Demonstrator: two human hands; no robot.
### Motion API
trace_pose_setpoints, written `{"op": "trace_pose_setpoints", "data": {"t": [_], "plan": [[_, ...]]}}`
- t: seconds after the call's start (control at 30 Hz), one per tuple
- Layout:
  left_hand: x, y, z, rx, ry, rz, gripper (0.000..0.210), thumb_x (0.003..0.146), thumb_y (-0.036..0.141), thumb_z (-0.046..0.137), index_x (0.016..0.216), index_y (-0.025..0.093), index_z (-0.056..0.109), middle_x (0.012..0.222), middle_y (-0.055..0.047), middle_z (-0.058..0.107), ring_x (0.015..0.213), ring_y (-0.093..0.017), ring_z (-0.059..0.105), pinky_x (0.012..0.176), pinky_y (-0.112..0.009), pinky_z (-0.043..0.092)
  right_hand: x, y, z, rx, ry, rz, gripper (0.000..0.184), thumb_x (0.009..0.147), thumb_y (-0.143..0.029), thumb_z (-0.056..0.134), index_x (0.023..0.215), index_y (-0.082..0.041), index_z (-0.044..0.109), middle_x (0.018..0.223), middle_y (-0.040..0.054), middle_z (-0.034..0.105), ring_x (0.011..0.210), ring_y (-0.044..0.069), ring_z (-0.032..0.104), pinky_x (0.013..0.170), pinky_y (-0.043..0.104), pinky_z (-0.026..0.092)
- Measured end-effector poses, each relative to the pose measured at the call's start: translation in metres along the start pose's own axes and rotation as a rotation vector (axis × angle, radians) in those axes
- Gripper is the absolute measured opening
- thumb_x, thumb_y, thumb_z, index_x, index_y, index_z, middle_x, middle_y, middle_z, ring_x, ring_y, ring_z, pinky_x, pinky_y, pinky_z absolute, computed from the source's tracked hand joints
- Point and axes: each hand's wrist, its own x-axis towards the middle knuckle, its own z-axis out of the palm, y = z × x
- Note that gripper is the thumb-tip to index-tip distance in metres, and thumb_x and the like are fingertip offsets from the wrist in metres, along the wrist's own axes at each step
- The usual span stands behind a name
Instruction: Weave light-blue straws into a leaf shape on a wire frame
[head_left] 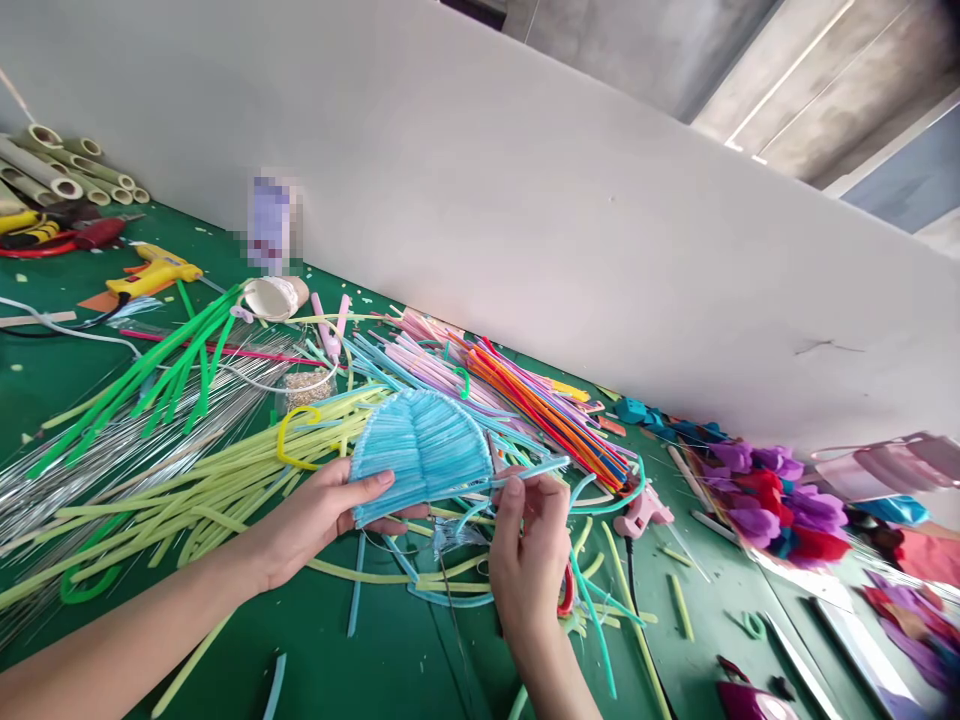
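Observation:
A half-round, leaf-like piece [420,440] made of rows of blue pipe cleaners stands tilted at the middle of the view. My left hand [330,510] grips its left side, thumb on the front and fingers behind. At its right lower corner my right hand [529,540] pinches a light blue pipe cleaner [546,467], whose free end points up to the right. Partly hidden by my right hand is a red loop [568,588], which looks like a scissors handle. Cut blue pipe cleaner pieces [450,598] lie on the table beneath the hands.
Yellow-green pipe cleaners [225,480], silver wires [247,370] and orange pipe cleaners [547,415] spread over the green table [315,660]. A yellow glue gun [161,270] lies back left, a pink glue gun [643,508] right. Purple and red flowers [780,500] lie far right, by the wall [525,200].

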Motion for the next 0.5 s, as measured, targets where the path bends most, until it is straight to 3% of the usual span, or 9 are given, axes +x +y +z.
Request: {"op": "trace_pose_setpoints", "data": {"t": [0.07,0.13,0.23,0.33,0.43,0.5], "plan": [[-0.0007,0.0013,0.0003,-0.003,0.000,0.011,0.041,0.083,0.033,0.072,0.121,0.022,0.066,0.125,-0.010,0.070,0.109,-0.035,0.068,0.086,-0.043,0.059,0.0018,-0.0021,0.0023,0.187,-0.021,0.221,0.017,0.098,-0.042,0.046,0.095,-0.025,0.043,0.087,0.0046,0.062,0.070,0.017,0.061,0.065,0.031,0.050],[-0.0010,0.0025,0.0006,0.008,0.003,0.026,0.040,0.082,0.034,0.073,0.120,0.022,0.068,0.122,-0.009,0.071,0.108,-0.035,0.068,0.085,-0.042,0.060,0.0041,-0.0045,0.0039,0.298,-0.048,0.317,0.024,0.096,-0.048,0.048,0.095,-0.025,0.044,0.087,0.0042,0.063,0.073,0.017,0.064,0.067,0.031,0.052],[-0.0001,0.0036,0.0011,0.017,0.003,0.033,0.042,0.083,0.036,0.072,0.121,0.021,0.067,0.120,-0.009,0.072,0.108,-0.035,0.068,0.086,-0.042,0.060,0.0055,-0.0074,0.0044,0.240,-0.096,0.328,0.036,0.086,-0.052,0.063,0.101,-0.022,0.051,0.090,0.0056,0.066,0.079,0.019,0.066,0.068,0.031,0.054],[0.0009,0.0037,0.0014,0.018,0.003,0.031,0.043,0.084,0.036,0.070,0.123,0.019,0.065,0.120,-0.009,0.072,0.109,-0.035,0.068,0.088,-0.043,0.059,0.0039,-0.0079,0.0045,0.099,-0.178,0.334,0.046,0.074,-0.051,0.075,0.101,-0.019,0.055,0.087,0.0059,0.069,0.072,0.019,0.065,0.061,0.029,0.052],[0.0007,0.0030,0.0012,0.043,0.006,0.025,0.042,0.084,0.037,0.070,0.123,0.019,0.064,0.122,-0.009,0.071,0.111,-0.034,0.067,0.087,-0.043,0.059,0.0029,-0.0066,0.0053,0.084,-0.232,0.371,0.038,0.081,-0.055,0.065,0.086,-0.018,0.059,0.073,0.0041,0.068,0.061,0.017,0.062,0.055,0.028,0.048],[0.0003,0.0021,0.0011,0.056,-0.008,0.013,0.042,0.085,0.037,0.070,0.123,0.020,0.064,0.125,-0.008,0.070,0.112,-0.034,0.066,0.088,-0.042,0.059,0.0038,-0.0061,0.0053,0.136,-0.252,0.398,0.041,0.088,-0.058,0.054,0.076,-0.018,0.059,0.065,0.0037,0.066,0.056,0.016,0.059,0.053,0.028,0.047]]}}
